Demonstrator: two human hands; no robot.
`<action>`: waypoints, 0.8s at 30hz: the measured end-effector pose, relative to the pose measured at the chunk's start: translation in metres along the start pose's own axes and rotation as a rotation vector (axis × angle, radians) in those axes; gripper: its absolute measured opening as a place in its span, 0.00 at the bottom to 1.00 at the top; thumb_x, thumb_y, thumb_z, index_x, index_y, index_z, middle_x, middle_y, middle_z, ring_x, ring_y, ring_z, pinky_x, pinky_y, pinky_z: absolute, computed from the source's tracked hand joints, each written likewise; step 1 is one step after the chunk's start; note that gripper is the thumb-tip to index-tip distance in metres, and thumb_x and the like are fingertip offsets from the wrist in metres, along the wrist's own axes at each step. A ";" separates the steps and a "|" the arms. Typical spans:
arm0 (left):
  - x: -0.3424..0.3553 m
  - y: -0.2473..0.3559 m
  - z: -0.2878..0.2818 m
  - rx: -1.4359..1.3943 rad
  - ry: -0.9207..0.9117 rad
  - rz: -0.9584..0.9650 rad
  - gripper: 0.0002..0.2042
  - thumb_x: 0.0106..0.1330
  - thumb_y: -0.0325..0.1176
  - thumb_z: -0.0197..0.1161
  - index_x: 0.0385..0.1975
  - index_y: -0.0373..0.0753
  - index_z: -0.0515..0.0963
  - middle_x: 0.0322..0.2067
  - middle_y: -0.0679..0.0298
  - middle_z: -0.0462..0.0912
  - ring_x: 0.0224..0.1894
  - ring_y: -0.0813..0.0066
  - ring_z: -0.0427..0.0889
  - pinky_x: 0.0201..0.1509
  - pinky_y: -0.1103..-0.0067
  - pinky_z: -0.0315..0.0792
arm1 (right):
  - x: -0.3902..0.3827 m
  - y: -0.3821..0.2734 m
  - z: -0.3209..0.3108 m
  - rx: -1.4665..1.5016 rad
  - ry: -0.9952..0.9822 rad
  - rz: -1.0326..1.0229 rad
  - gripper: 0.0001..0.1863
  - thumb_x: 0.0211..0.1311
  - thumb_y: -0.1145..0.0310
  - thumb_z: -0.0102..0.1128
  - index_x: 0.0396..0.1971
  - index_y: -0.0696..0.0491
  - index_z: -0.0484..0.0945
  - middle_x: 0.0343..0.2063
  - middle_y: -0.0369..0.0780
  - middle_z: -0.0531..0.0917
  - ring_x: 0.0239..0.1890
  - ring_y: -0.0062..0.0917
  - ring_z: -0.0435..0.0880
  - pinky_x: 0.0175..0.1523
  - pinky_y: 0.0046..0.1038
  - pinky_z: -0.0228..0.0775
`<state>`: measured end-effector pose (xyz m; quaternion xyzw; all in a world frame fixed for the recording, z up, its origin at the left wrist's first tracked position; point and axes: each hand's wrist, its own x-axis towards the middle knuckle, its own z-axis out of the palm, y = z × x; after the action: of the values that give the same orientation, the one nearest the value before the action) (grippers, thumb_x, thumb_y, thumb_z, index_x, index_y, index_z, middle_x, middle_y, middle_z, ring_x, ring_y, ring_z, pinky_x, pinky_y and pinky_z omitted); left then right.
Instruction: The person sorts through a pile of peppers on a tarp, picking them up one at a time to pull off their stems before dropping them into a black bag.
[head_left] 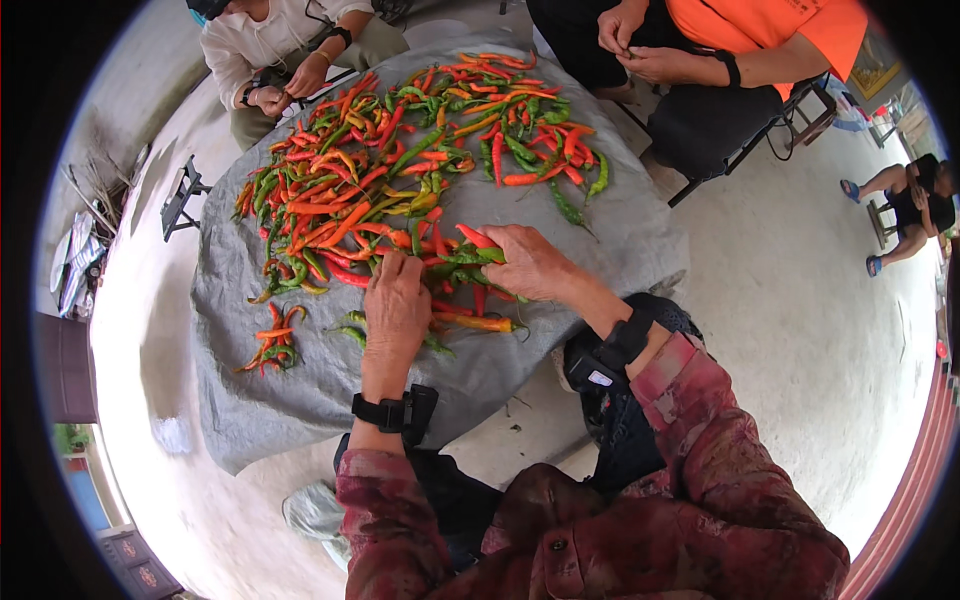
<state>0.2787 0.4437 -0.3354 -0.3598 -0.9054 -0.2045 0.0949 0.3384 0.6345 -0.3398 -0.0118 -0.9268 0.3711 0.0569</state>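
A heap of red, orange and green chili peppers [330, 190] covers much of a grey cloth [600, 240]. At the near edge of the heap, my right hand [530, 262] is closed around a few chili peppers, with a red one [476, 237] and a green one [490, 255] showing past the fingers. Just to its left, my left hand [398, 305] reaches into the peppers with its fingers bent together. Whatever its fingertips pinch is hidden. Under and between both hands lie more peppers, among them a long orange one [475, 322].
A small separate bunch of peppers [275, 340] lies near the cloth's left side. Across the table, a person in a white top [265, 45] and one in orange [740, 45] sit with their hands together. A small black stool [183, 200] stands at left; another person [910, 205] sits far right.
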 end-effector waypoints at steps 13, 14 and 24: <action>-0.005 0.006 -0.017 0.033 0.124 0.179 0.12 0.47 0.23 0.59 0.34 0.37 0.74 0.35 0.62 0.74 0.43 0.62 0.70 0.46 0.69 0.65 | 0.005 -0.015 -0.005 0.822 0.160 0.170 0.15 0.50 0.66 0.63 0.34 0.61 0.73 0.22 0.37 0.77 0.23 0.18 0.75 0.28 0.22 0.69; -0.005 0.008 -0.013 0.080 0.100 0.195 0.13 0.46 0.24 0.60 0.35 0.37 0.74 0.36 0.62 0.75 0.43 0.61 0.71 0.46 0.69 0.65 | 0.004 -0.017 -0.005 0.834 0.152 0.191 0.15 0.50 0.67 0.63 0.34 0.61 0.73 0.22 0.37 0.77 0.23 0.18 0.74 0.28 0.22 0.68; 0.003 0.023 -0.014 -0.498 0.159 -0.145 0.10 0.53 0.25 0.62 0.34 0.35 0.73 0.31 0.56 0.79 0.34 0.58 0.78 0.36 0.71 0.71 | -0.003 -0.017 -0.011 1.267 0.041 0.384 0.12 0.55 0.68 0.61 0.37 0.58 0.76 0.25 0.37 0.78 0.22 0.18 0.75 0.24 0.21 0.69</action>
<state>0.2927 0.4543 -0.3153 -0.2889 -0.8405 -0.4546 0.0593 0.3427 0.6295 -0.3198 -0.1481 -0.5094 0.8477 0.0032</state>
